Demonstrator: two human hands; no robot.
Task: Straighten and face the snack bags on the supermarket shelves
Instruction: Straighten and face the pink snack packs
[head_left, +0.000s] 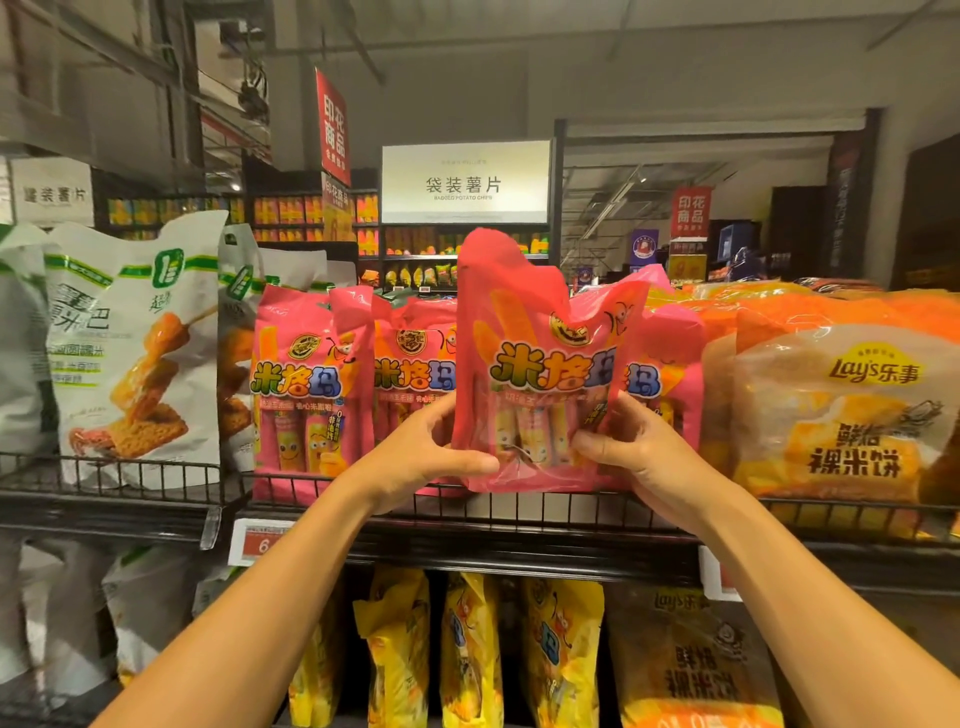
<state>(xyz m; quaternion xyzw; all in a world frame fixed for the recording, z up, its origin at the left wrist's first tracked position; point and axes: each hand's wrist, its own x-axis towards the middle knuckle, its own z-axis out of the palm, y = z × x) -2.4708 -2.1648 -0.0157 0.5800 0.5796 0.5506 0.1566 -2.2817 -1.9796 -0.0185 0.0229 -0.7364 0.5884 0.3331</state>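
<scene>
Presently, we found both hands grasping one pink snack bag (540, 374) by its lower corners, the left hand (415, 457) and right hand (639, 452) pinching it upright, label outward, just above the wire shelf rail (519, 506). To the left of the hands, two matching pink bags (301, 389) stood faced. We judged the held bag not yet seated; the orange bags (841, 405) right of the hands leaned and awaited attention.

Snack bag (540, 364) held before a row of like bags (306, 384) on the shelf (156, 499), rice-cracker bags (841, 410) right, crisp bags (135, 353) left, more bags (467, 649) below
</scene>
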